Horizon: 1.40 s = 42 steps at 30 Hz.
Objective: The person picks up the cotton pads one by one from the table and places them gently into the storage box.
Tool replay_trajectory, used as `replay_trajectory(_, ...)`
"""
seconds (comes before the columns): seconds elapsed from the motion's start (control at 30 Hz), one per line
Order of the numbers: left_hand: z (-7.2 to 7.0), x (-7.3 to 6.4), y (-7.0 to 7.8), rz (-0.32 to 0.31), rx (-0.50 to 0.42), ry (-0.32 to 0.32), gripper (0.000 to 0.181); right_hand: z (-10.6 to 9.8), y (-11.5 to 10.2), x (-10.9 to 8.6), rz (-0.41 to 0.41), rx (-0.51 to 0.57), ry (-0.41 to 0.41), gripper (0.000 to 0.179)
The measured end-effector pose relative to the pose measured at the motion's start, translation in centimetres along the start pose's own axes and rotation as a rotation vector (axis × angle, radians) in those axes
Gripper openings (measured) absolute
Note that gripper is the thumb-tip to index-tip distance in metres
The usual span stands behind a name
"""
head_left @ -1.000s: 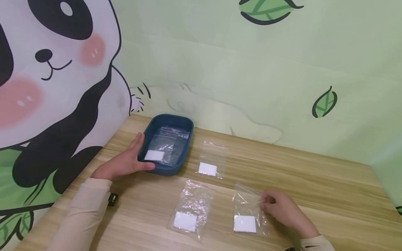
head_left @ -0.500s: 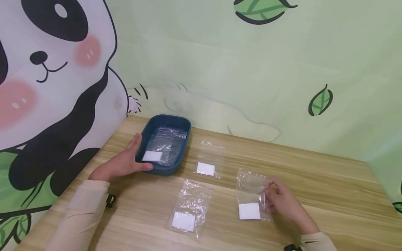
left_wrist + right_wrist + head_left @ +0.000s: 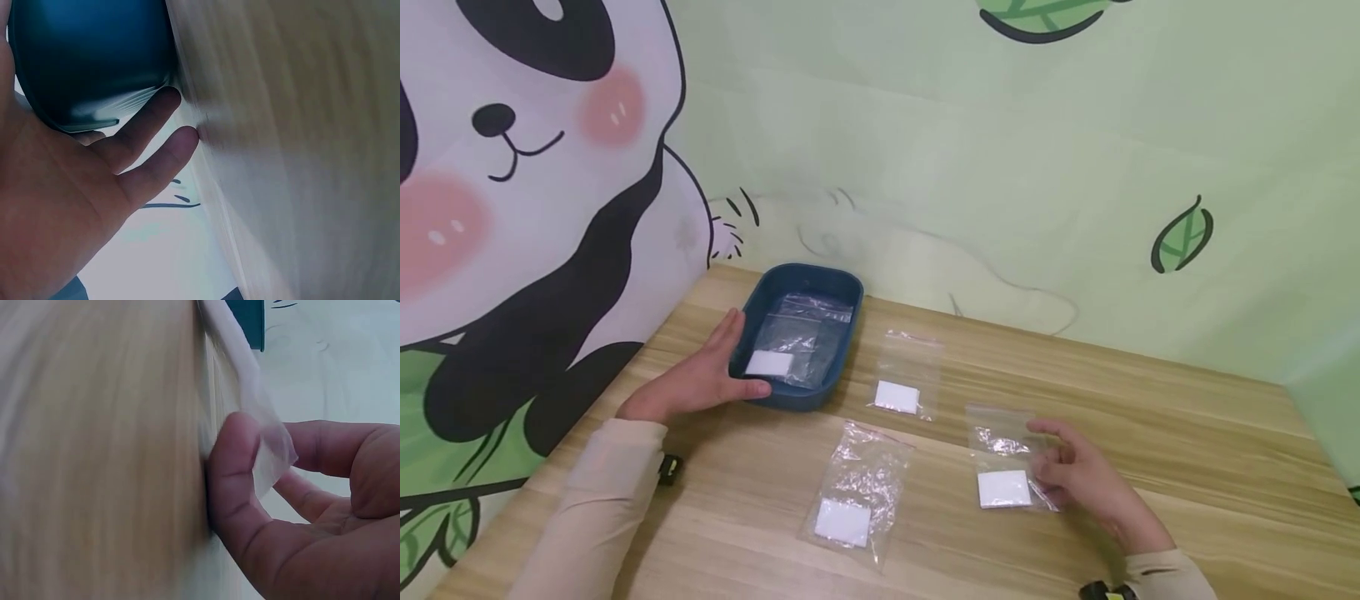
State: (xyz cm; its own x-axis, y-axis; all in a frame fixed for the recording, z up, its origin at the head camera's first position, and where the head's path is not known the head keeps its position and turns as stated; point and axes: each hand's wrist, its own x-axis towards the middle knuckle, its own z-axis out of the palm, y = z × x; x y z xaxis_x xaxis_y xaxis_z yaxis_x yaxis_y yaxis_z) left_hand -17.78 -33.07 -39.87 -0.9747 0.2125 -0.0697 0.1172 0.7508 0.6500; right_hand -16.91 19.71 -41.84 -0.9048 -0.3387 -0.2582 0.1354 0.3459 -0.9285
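Note:
My left hand (image 3: pixel 703 379) rests against the near left corner of a dark blue tray (image 3: pixel 801 402), thumb over the near rim and straight fingers along the outer left side. Inside the tray lie clear zip-lock bags (image 3: pixel 808 337), with a white card visible. My right hand (image 3: pixel 1093 483) pinches the right edge of another clear zip-lock bag (image 3: pixel 1000 442) containing a white card (image 3: pixel 1004 489). In the right wrist view, this bag's corner (image 3: pixel 270 450) stands up between the bent finger and thumb; elsewhere the bag lies near the tabletop.
Two more clear bags with white cards lie on the wooden table (image 3: pixel 737 517): one bag (image 3: pixel 906 375) right of the tray, another bag (image 3: pixel 865 479) in front of it. Behind the table hangs a green backdrop (image 3: pixel 925 167) with a printed panda (image 3: pixel 550 208).
The right hand has drawn its bag farther from the person and slightly to the right, and the index finger now stretches out. The left hand stays at the tray. The head view has shifted slightly.

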Motion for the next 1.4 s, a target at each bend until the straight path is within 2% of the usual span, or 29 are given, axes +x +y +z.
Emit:
replay_trajectory(0.17, 0.14, 0.04, 0.17, 0.009, -0.004, -0.001, 0.126, -0.27, 0.14, -0.13, -0.014, -0.001, -0.007, 0.06)
replay_trajectory(0.4, 0.18, 0.17, -0.13, -0.009, 0.002, 0.002, 0.127, -0.23, -0.09, -0.25, -0.051, -0.024, -0.093, 0.053)
replay_trajectory(0.63, 0.18, 0.27, -0.09, -0.007, 0.013, -0.006, 0.127, 0.25, -0.09, -0.46, -0.097, -0.202, -0.015, 0.037)
replay_trajectory(0.77, 0.12, 0.24, -0.04, -0.004, 0.017, -0.007, 0.126, 0.32, -0.08, -0.53, -0.116, -0.258, 0.008, 0.033)
replay_trajectory(1.0, -0.23, 0.26, 0.36, 0.001, 0.006, -0.016, 0.126, 0.16, -0.18, -0.64, -0.083, -0.199, 0.031, 0.033)
replay_trajectory(1.2, -0.18, 0.34, 0.16, -0.008, 0.035, -0.013, 0.126, 0.07, -0.07, -0.63, -0.07, -0.173, 0.041, 0.034)
replay_trajectory(1.4, 0.04, 0.53, 0.09, -0.019, 0.029, -0.022, 0.126, 0.03, -0.17, -0.91, -0.067, -0.157, 0.098, 0.033)
